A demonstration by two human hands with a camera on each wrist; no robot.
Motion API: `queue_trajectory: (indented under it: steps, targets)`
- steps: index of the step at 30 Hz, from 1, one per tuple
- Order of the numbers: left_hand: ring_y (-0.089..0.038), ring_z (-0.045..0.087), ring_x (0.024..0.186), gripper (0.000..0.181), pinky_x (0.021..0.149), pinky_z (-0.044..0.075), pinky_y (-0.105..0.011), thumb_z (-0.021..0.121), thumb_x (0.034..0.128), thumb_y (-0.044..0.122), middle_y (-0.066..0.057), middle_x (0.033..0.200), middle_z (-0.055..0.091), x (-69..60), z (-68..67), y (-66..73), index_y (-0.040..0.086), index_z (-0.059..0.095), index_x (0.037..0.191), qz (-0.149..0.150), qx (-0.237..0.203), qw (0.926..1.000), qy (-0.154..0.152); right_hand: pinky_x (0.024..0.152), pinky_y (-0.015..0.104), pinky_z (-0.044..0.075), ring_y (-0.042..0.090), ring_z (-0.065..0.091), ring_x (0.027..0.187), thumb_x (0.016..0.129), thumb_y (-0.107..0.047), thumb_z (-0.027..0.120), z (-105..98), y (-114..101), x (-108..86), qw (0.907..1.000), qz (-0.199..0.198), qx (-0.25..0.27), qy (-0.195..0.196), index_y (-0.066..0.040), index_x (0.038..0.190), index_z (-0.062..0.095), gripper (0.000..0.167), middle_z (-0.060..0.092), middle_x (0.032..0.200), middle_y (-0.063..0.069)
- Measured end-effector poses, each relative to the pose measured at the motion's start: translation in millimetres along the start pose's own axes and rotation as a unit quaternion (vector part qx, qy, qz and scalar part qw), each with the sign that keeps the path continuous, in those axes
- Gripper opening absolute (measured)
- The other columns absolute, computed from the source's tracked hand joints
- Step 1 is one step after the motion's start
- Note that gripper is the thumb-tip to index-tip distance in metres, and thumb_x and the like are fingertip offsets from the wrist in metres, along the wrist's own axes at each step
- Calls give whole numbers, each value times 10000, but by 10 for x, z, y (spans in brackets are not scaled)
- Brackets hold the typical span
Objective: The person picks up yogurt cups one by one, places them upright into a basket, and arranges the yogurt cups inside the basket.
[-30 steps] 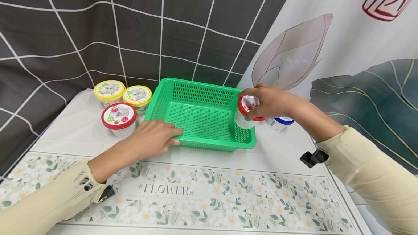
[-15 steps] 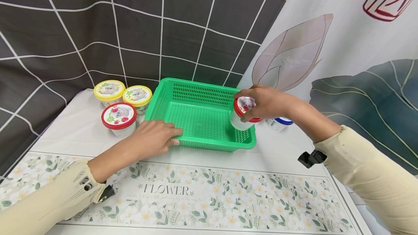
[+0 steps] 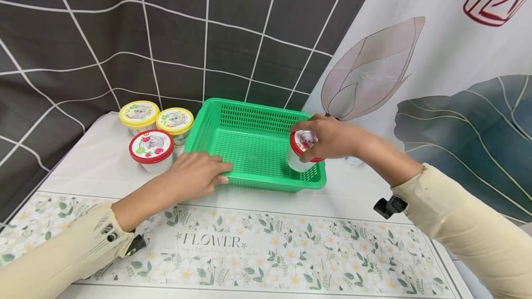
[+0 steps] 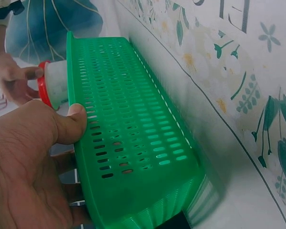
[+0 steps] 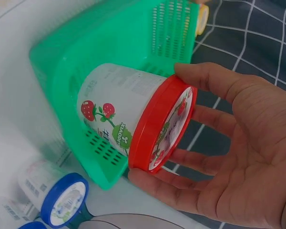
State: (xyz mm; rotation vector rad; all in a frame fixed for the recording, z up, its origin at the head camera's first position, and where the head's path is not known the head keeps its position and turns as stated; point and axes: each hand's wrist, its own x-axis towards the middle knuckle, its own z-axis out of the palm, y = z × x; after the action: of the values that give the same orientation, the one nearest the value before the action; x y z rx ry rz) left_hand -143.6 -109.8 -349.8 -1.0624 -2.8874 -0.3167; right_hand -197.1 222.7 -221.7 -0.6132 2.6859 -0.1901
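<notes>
My right hand (image 3: 334, 138) grips a red-lidded tub (image 3: 300, 151) by its lid, over the right end of the green basket (image 3: 266, 181). In the right wrist view, thumb and fingers of the hand (image 5: 238, 138) curl round the red rim of the tub (image 5: 119, 107), with the basket (image 5: 52, 76) behind it. My left hand (image 3: 195, 174) holds the basket's near left rim. From the left wrist view, the thumb of that hand (image 4: 33, 162) lies on the outside of the basket (image 4: 119, 124) and the fingers go behind the rim.
Two yellow-lidded tubs (image 3: 139, 112) (image 3: 175, 121) and a red-lidded tub (image 3: 151, 147) stand left of the basket. Blue-lidded tubs (image 5: 64, 199) (image 5: 9, 217) lie beyond its right end. A floral strip (image 3: 249, 253) crosses the near table, and a dark checked cloth (image 3: 166, 26) hangs behind.
My right hand has moved left and slightly nearer with the red-lidded tub, from the basket's right edge to over its inside. The left hand has kept its place on the rim.
</notes>
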Motion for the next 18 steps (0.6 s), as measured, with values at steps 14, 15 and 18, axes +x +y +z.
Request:
queue_trajectory:
  steps: [14,15,18]
  targets:
    - [-228,630,802,109,650,515,-407,753,1083,310,16,956,695,9,-1,-16,233,750,1160,-15,29,10000,-39,956,511,683,485,512,1478,937,-232,885,267,65,79,9998,-98,173,-55,-203,1649,580,775,512,1628,242]
    - [-225,627,797,105,648,513,-404,754,1083,310,18,949,691,9,0,-16,233,749,1155,-6,27,10000,-32,966,515,680,483,516,1478,942,-235,882,285,67,87,9998,-113,180,-65,-205,1651,578,772,508,1634,242]
    - [-221,617,784,93,643,509,-402,755,1082,310,23,930,679,11,3,-17,234,742,1134,15,29,10000,-14,985,529,669,477,518,1481,963,-245,865,342,82,115,9996,-208,174,-84,-197,1653,579,749,512,1640,242]
